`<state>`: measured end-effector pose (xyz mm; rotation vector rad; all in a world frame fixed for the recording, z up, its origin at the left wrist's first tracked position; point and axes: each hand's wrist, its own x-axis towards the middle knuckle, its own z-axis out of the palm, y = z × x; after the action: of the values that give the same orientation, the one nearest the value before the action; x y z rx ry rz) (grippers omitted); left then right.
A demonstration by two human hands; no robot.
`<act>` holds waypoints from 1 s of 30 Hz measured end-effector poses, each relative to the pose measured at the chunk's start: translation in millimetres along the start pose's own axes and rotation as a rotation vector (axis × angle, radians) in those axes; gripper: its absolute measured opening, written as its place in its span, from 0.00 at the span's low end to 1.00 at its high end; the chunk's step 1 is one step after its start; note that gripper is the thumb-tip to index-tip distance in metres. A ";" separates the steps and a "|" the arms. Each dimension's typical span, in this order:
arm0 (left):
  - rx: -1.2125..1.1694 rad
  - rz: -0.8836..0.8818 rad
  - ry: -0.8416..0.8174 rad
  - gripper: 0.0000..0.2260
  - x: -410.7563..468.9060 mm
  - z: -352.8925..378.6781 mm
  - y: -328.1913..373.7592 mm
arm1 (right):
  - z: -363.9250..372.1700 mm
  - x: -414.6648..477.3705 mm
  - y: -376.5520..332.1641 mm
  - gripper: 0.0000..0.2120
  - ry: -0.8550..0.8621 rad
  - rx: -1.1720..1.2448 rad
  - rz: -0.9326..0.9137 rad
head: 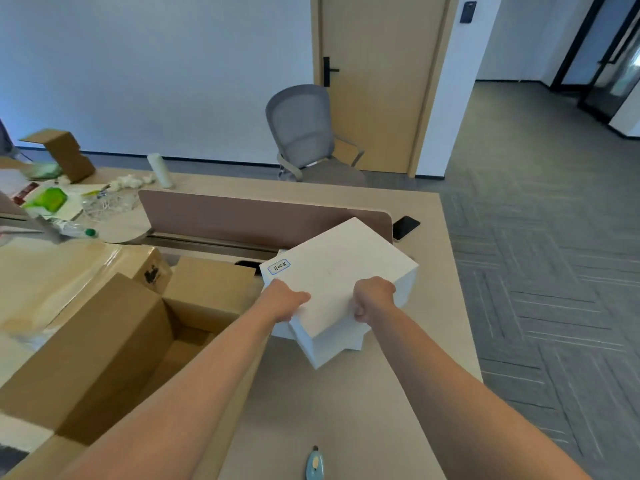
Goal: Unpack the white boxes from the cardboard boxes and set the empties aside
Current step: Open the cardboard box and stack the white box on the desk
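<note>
A: Count, left to right?
B: One open cardboard box [114, 341] at nine o'clock; left hand [284, 301] and right hand [372, 299] both gripping the top white box [339, 271] on a skewed stack [332, 348], centre. Beige desk [346, 427], one office chair [304, 133] at twelve

Bright, even light fills the room, strongest at the glass doors [620, 64] far right, whose panes glare. The wall [156, 64] takes a blue cast toward the left edge. Shadows are soft: a faint one under the white boxes [341, 271] on the worktop [440, 306], deeper shade inside the cardboard box [187, 344]. Plastic wrap [69, 271] shines. Wide-angle bending curves lines near the edges, and the left edge is smeared.
</note>
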<state>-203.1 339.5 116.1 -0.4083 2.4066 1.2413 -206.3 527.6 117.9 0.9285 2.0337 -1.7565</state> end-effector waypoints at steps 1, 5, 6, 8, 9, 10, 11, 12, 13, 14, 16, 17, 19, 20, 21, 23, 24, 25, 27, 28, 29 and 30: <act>0.013 0.012 -0.012 0.36 12.9 4.2 -12.8 | 2.7 5.4 1.6 0.15 0.028 -0.107 -0.013; 0.113 0.107 0.086 0.49 50.6 18.4 -48.9 | -1.2 -1.6 2.1 0.11 0.026 -0.021 -0.024; 0.125 0.129 0.099 0.47 39.5 15.0 -43.3 | -2.9 -3.6 2.4 0.11 0.031 -0.013 -0.012; 0.111 0.185 0.085 0.41 6.6 7.4 -16.5 | -8.8 1.3 4.4 0.18 0.082 -0.006 0.020; 0.107 0.199 0.076 0.36 1.7 5.5 -9.8 | -12.6 4.3 4.5 0.23 0.157 -0.013 0.037; 0.097 0.227 0.084 0.32 3.5 3.5 -7.2 | -17.3 9.1 4.8 0.27 0.232 -0.028 0.047; 0.115 0.229 0.120 0.30 8.2 1.3 -7.6 | -22.6 11.6 4.2 0.30 0.283 -0.037 0.041; 0.118 0.227 0.162 0.27 11.4 -0.7 -7.3 | -26.8 15.2 4.7 0.33 0.323 -0.034 0.016; 0.135 0.204 0.195 0.25 16.3 -2.4 -8.4 | -30.8 17.3 5.0 0.36 0.328 -0.043 -0.011; 0.146 0.212 0.222 0.24 21.4 -3.2 -9.7 | -33.4 20.0 5.8 0.36 0.323 -0.042 -0.034; 0.187 0.237 0.231 0.21 28.1 -5.3 -9.3 | -36.0 24.3 5.8 0.31 0.322 -0.043 -0.050; 0.212 0.227 0.228 0.22 32.0 -6.2 -8.9 | -36.1 26.5 7.1 0.28 0.311 -0.063 -0.059; 0.249 0.177 0.195 0.27 33.8 -7.9 -6.6 | -35.9 28.8 7.0 0.24 0.291 -0.108 -0.061; 0.266 0.168 0.166 0.30 34.3 -8.6 -6.1 | -36.6 29.9 6.2 0.22 0.297 -0.127 -0.064; 0.281 0.155 0.123 0.33 34.7 -9.2 -6.0 | -37.4 32.2 5.8 0.19 0.304 -0.138 -0.067; 0.308 0.165 0.067 0.34 36.8 -10.2 -7.2 | -38.1 34.1 5.7 0.17 0.318 -0.136 -0.071; 0.326 0.185 0.067 0.34 39.9 -11.0 -8.7 | -37.3 35.0 5.9 0.17 0.318 -0.125 -0.076; 0.345 0.192 0.080 0.34 42.5 -12.4 -8.9 | -36.3 35.8 6.1 0.16 0.313 -0.115 -0.084; 0.351 0.208 0.122 0.32 47.7 -16.2 -8.0 | -32.6 36.5 6.3 0.16 0.319 -0.098 -0.098; 0.337 0.207 0.148 0.31 50.6 -18.4 -7.8 | -30.5 36.3 5.9 0.15 0.321 -0.100 -0.097; 0.329 0.195 0.166 0.30 53.1 -20.7 -6.7 | -28.4 36.1 5.3 0.15 0.322 -0.105 -0.098; 0.328 0.192 0.180 0.29 55.2 -23.2 -5.4 | -25.9 35.7 4.8 0.15 0.325 -0.112 -0.096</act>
<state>-254.2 313.3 98.2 -0.2002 2.7961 0.8877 -225.1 562.5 98.0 1.1605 2.3864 -1.6018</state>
